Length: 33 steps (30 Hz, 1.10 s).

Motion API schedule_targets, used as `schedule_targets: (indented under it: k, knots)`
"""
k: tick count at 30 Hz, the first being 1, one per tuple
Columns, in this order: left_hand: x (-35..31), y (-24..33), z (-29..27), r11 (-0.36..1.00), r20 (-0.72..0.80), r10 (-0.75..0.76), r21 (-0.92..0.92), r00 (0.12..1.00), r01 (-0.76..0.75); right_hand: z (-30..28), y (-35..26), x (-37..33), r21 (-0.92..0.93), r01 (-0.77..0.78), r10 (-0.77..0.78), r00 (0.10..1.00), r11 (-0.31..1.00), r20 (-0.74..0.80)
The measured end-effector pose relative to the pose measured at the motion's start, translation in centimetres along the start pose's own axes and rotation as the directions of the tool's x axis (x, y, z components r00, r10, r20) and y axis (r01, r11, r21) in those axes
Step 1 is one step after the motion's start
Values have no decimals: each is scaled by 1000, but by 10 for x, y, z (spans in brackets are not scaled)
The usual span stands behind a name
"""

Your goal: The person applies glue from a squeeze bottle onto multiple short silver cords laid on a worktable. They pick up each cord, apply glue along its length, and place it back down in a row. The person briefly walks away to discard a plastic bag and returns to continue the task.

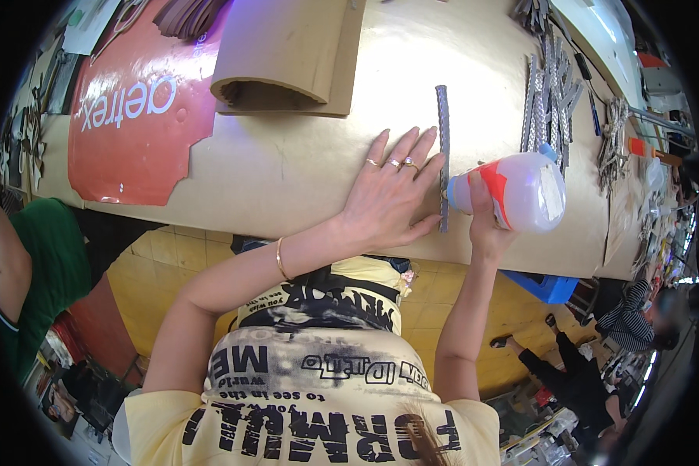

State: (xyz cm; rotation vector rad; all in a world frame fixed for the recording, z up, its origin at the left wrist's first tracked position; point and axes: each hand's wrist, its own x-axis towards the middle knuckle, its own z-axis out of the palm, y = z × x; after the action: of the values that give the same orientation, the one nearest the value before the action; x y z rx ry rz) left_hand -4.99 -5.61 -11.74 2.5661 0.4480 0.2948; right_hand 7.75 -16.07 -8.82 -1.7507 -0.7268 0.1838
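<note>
A dark grey braided strap lies lengthwise on the gold-coloured table in front of me. My left hand rests flat beside it with fingers spread, its fingertips and thumb against the strap's left edge. In my right hand is a translucent white squeeze bottle with a red label. The bottle is tipped on its side, and its blue-collared nozzle points left at the strap's lower half. Whether anything flows from the nozzle is too small to tell.
Several grey braided straps lie in a bundle at the right. A curled brown sheet and a red board cover the table's left part. A blue bin stands below its front edge. Other people are at the far left and lower right.
</note>
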Motion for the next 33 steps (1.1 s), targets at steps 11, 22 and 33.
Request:
schedule_targets:
  k: [11,22,33]
  knots:
    - [1,1,-1,1000,-18,9,-4,1000,-9,-22,19,-20,-259,163,-162,986,952,27]
    - [0,0,-1,1000,-12,18,4,1000,-18,-32,14,-40,-190,57,-56,998,980,13]
    - [0,1,0,1000,6,9,6,1000,-9,-9,6,-10,53,64,-49,969,997,-242]
